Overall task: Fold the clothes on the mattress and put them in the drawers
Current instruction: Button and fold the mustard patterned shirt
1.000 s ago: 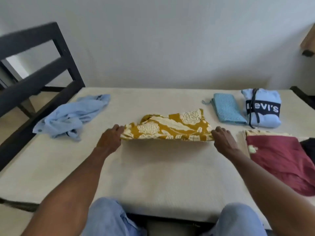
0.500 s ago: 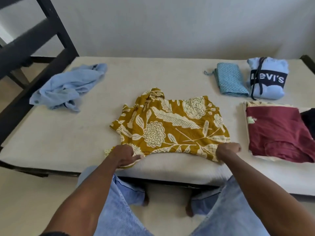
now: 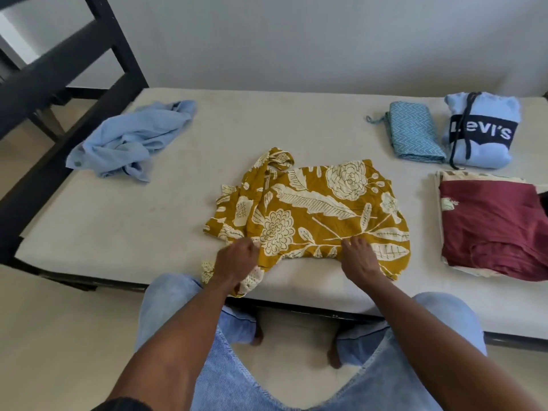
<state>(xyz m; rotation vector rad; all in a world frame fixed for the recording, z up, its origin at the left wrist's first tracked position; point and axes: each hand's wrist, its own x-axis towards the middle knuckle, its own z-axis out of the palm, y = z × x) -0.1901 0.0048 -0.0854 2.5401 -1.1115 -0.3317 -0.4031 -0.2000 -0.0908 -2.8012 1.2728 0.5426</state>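
Both hands rest on the near hem of the mustard floral shirt (image 3: 311, 215), spread on the bare cream mattress (image 3: 118, 221): left hand (image 3: 237, 259) pinching fabric, right hand (image 3: 360, 258) pressing flat. Beyond them, a grey wall (image 3: 296, 40); left, a black bedframe (image 3: 59, 69).

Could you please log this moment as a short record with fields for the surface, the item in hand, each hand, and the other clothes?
surface: mattress
item in hand: mustard floral garment, spread out near the front edge
left hand: left hand on the garment's near left hem
right hand: right hand resting on the near hem
unfolded: light blue shirt, crumpled, far left
folded: teal patterned cloth, Levi's hoodie, maroon garment on a stack
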